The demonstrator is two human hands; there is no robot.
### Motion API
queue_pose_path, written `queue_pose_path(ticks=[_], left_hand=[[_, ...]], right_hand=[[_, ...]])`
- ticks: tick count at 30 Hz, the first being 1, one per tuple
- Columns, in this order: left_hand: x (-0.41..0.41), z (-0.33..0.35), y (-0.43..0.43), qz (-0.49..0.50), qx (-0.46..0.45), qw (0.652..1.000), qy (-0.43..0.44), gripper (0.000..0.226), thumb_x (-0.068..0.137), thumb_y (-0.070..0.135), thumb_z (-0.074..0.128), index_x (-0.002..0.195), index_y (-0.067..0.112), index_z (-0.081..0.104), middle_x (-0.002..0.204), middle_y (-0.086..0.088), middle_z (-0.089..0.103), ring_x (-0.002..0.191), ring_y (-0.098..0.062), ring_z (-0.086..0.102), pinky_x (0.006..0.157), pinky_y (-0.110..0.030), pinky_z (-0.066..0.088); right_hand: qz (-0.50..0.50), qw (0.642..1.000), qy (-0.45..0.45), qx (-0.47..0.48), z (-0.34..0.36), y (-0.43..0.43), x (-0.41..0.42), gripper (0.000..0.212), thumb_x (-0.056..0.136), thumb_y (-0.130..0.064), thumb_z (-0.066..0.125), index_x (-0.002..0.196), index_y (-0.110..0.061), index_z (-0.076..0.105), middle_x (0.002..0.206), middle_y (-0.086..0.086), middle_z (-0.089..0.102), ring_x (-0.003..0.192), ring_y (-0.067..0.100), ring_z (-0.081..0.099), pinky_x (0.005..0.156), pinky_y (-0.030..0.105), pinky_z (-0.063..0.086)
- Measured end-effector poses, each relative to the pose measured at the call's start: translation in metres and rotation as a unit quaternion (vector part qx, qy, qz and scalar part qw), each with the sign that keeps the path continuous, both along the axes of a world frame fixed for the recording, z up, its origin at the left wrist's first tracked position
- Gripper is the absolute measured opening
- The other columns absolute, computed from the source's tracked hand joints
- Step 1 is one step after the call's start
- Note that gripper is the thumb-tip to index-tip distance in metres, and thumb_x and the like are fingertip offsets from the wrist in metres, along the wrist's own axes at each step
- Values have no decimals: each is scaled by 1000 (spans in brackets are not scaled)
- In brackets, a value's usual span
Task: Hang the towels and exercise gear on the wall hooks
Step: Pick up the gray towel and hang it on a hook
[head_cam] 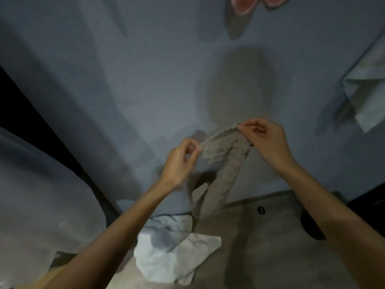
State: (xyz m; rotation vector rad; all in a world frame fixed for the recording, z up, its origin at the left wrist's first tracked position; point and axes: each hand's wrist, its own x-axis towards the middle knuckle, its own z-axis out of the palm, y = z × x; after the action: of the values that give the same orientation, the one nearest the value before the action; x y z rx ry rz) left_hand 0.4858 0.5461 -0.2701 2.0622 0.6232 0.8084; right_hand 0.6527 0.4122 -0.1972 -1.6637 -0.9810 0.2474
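Grey towel point(220, 161) | left hand point(179, 163) pinches one top corner | right hand point(264, 138) pinches the other, seemingly

The towel point(223, 163) is grey-beige with a nubbly, looped texture. The wall point(145, 69) is plain blue-grey. The cloth point(173, 247) on the floor point(260, 247) is white; the floor is mottled grey-brown. A pink item point(243, 5) hangs above, and a pale greenish-white cloth point(366, 84) hangs at the right.
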Motion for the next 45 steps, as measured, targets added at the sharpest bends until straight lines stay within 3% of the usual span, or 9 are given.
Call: queue_pose_path(ticks=[8,13,18,27,32,34,38,42,45], left_hand=[[12,113,-10,-105,96,989,-32,13,96,26,51,94,13,55,64,7,52,52,-2,43,52,-14,31],[33,161,-26,-174,181,968,-26,11,94,25,56,95,15,59,71,15,57,59,8,50,59,-7,34],[56,200,-36,-185,196,962,-48,13,93,28,57,96,17,60,80,6,64,74,-5,59,70,-19,45],[100,234,-41,-150,212,965,-31,20,91,26,60,102,11,54,58,5,52,49,-4,42,50,-12,34],[142,272,-52,-108,173,977,-56,9,90,25,61,95,17,61,88,-19,67,74,-12,56,62,-11,40],[164,286,-65,-108,179,975,-69,8,90,23,61,95,16,62,90,-8,67,76,-1,57,69,-9,42],[206,316,-96,-117,230,961,-101,9,91,18,60,97,11,62,92,0,64,84,-5,59,81,-22,46],[230,348,-120,-104,300,941,-115,5,92,15,58,97,14,59,84,-15,62,74,-29,55,72,-35,44],[237,371,-126,-93,329,933,-109,3,94,16,55,97,17,54,72,-20,53,60,-16,41,60,-29,36]], right_hand=[[-76,993,-74,-55,36,-44,4,15,87,-20,64,101,-22,61,84,-2,61,75,16,59,67,24,47],[6,992,-82,-97,67,-57,-9,42,84,-29,67,123,-33,50,123,-15,44,109,10,47,88,29,46],[-31,993,-105,-35,96,-64,6,9,91,-25,58,82,-25,59,87,-8,64,87,13,62,84,33,48],[-65,969,-238,29,163,-91,74,13,99,-20,41,96,-9,45,74,1,51,65,14,47,57,16,36],[-86,969,-229,6,191,-106,140,9,98,-19,43,93,-12,48,84,-2,55,76,15,52,63,12,38],[-56,978,-201,11,195,-112,161,2,95,-17,49,95,-15,49,93,1,60,82,16,56,70,22,43],[85,986,-135,55,208,-118,182,43,88,-20,63,125,-24,41,122,-4,58,113,12,53,95,28,44],[161,978,-119,58,233,-113,199,22,88,-18,63,106,-24,55,100,-8,63,99,6,59,97,31,44],[192,971,-123,67,257,-115,208,4,89,-19,62,89,-15,59,87,-5,61,84,4,58,83,21,45]])
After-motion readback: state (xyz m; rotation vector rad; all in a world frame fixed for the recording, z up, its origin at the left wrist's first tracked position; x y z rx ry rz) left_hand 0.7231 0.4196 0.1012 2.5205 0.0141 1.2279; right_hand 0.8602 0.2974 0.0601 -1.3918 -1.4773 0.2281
